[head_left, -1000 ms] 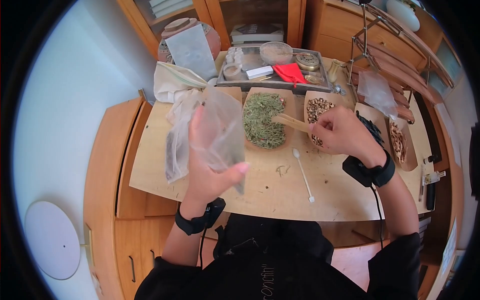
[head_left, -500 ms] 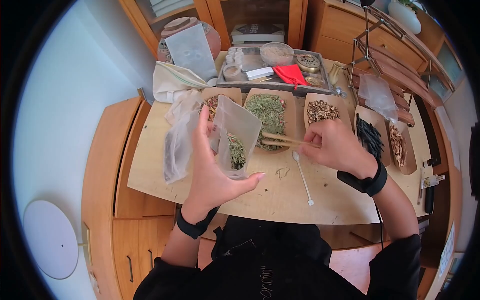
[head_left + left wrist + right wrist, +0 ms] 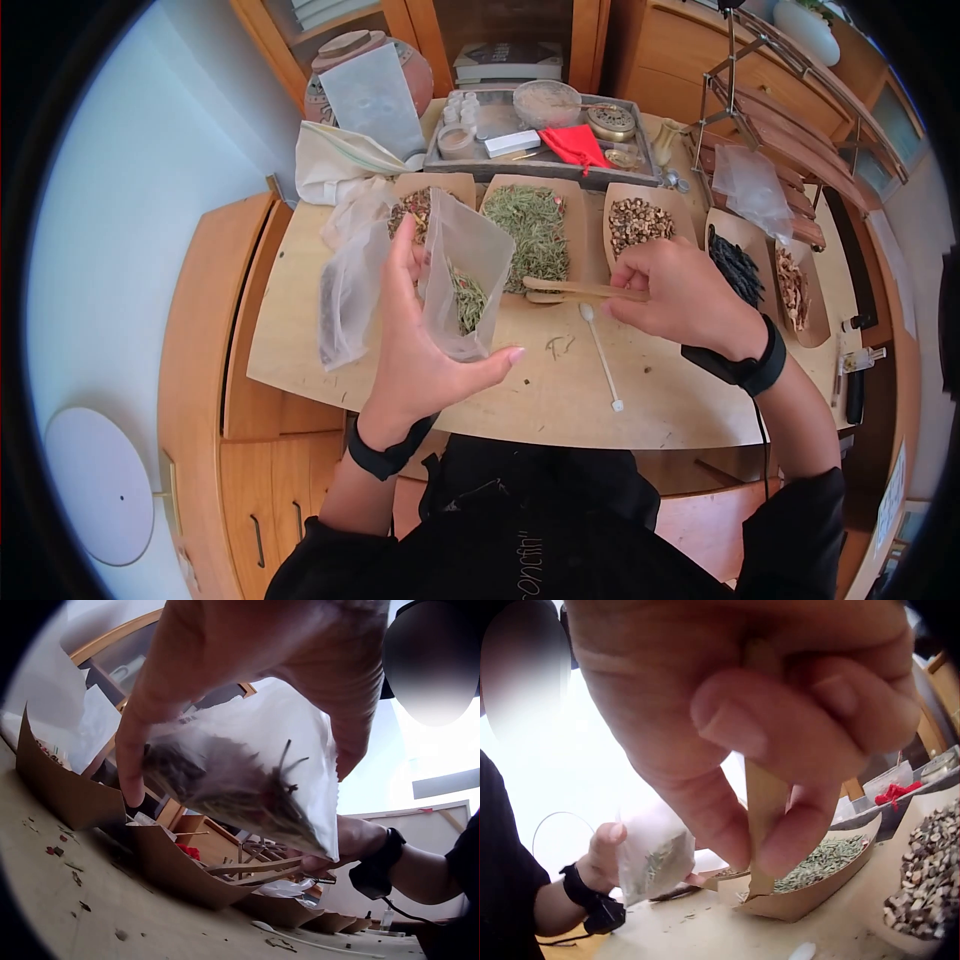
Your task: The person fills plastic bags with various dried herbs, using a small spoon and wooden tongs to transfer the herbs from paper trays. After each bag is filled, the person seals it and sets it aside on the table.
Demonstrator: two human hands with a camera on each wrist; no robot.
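My left hand (image 3: 400,340) holds a translucent pouch (image 3: 480,235) between its fingers and thumb. Dried green herb (image 3: 468,303) shows in the lower part of the pouch. A few dark stems lie against its side in the left wrist view. My right hand (image 3: 665,290) pinches flat wooden tongs (image 3: 590,290), whose tips point left toward the pouch. The tips overlap the near end of a paper tray (image 3: 578,235) heaped with green herb (image 3: 530,225). In the right wrist view, fingers and thumb press on the tongs (image 3: 765,802).
Other paper trays hold mixed petals (image 3: 415,205), chopped pale pieces (image 3: 640,222), dark strips (image 3: 735,262) and brown shavings (image 3: 792,283). A white plastic spoon (image 3: 602,360) lies in front. Behind stands a grey tray (image 3: 640,178) with jars and a red pouch (image 3: 573,146). More translucent bags (image 3: 350,310) lie left.
The tongs have come down from over the green herb toward me, moving left slightly. My left hand has turned the pouch, so the herb inside shows. The tongs' arms look farther apart than before.
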